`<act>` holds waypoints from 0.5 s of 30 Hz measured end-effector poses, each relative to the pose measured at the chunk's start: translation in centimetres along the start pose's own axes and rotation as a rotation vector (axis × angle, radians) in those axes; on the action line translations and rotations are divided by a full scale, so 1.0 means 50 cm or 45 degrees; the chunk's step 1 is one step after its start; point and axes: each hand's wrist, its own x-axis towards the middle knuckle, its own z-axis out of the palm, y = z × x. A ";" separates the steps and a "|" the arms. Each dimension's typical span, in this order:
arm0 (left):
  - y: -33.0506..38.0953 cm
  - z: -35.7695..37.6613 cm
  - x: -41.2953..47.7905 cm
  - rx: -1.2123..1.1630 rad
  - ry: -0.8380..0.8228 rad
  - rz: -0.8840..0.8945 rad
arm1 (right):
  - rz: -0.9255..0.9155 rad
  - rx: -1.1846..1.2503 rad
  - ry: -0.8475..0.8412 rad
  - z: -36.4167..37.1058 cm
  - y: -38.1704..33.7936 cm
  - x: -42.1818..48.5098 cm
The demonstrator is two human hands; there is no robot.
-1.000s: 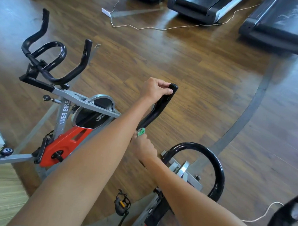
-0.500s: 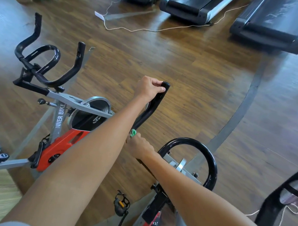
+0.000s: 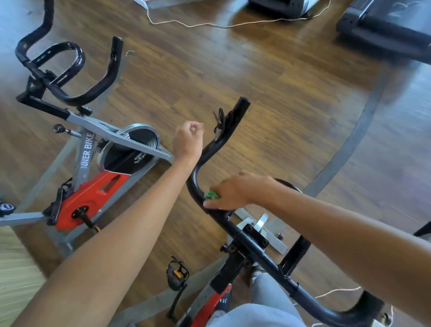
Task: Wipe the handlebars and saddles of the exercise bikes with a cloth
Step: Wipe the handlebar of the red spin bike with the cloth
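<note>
The handlebar (image 3: 217,148) of the near exercise bike (image 3: 219,295) is seen at the middle of the view, its black left horn rising from a bend toward a blunt tip, and its crossbar running down to the right toward a second bend near the lower right edge. A small green cloth (image 3: 211,195) is pressed against the bar just below the left bend, and only a scrap of it is shown under the right hand (image 3: 235,193), whose fingers are curled over it and onto the bar. The left hand (image 3: 189,140) is held just beside the horn and apart from it, with its fingers closed into a loose fist in which nothing is gripped. A narrow gap of bare floor (image 3: 273,97) is left between that fist and the horn. A worn, torn patch is visible on the horn's upper stretch. A second bike (image 3: 91,178), grey and red, is placed well to the left, with its own handlebars (image 3: 66,67) near the upper left. Wide open floor is left beyond the horn's tip, up to two treadmills (image 3: 395,30) at the top edge, where a white cord (image 3: 214,25) is laid. Grey trousers (image 3: 258,316) are shown at the bottom edge.
</note>
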 end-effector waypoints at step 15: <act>-0.028 0.046 -0.050 0.427 -0.322 -0.101 | 0.068 0.080 0.339 0.044 0.078 -0.029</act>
